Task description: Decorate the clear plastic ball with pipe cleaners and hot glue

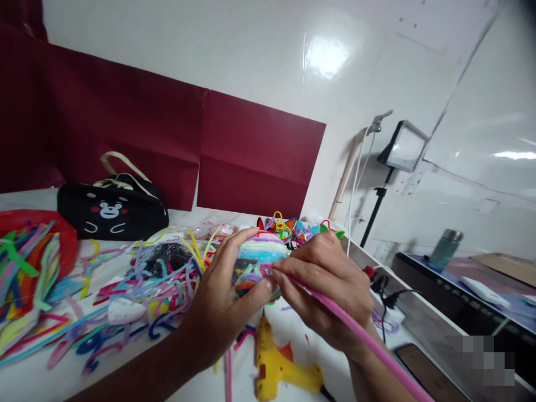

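My left hand is wrapped round a rounded, multicoloured piece covered in bands of pipe cleaner, white, blue and purple among them. In my right hand, thumb and fingers pinch a long pink pipe cleaner close to its end, which meets the side of the piece. The rest of this strand trails down to the lower right. Below both hands, a yellow hot glue gun lies on the white table with its nozzle pointing up toward the piece. My fingers partly hide the piece.
Loose pipe cleaners lie tangled on the left, beside a bundle on red wrapping. A black bag rests behind them. Colourful finished pieces sit at the back. On the right are a phone, cables and a lamp.
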### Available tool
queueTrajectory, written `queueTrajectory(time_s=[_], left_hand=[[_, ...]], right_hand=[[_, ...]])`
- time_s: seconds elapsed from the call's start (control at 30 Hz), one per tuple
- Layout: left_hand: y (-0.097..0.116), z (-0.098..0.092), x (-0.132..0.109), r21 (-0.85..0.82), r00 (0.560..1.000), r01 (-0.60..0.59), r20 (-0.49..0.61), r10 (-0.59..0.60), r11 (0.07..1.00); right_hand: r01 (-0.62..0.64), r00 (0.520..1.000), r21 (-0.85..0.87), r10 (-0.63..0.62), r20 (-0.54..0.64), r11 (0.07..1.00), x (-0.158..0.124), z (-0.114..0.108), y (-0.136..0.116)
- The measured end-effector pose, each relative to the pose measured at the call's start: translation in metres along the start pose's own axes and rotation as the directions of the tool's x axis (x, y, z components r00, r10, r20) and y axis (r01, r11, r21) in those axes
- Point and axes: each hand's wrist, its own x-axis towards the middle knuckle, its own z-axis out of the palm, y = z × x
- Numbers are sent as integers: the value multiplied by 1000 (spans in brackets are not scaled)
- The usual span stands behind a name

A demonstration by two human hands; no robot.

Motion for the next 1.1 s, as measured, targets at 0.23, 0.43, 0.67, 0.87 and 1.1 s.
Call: queueTrajectory(time_s=[0.23, 0.43, 0.67, 0.87, 1.1], left_hand=[[0, -1, -1, -5, 1000, 1, -6, -1, 1000], [3, -1, 0, -24, 1000, 7, -10, -7, 1000], [6, -4, 1, -20, 999, 30, 10, -30, 999], [7, -5, 0, 15, 1000, 18, 20, -19, 1000], [3, -5, 0, 17, 999, -13, 47, 13, 1000]], right_hand=[[65, 998, -27, -66, -6, 998, 0, -1, 2], [112, 994, -26, -111, 17, 993, -1, -4, 4], [132, 988, -56, -127, 82, 990, -1, -9, 7], [151, 985, -84, -142, 101, 985, -2, -11, 9], [154, 981, -105, -140, 132, 982, -3, -13, 10]])
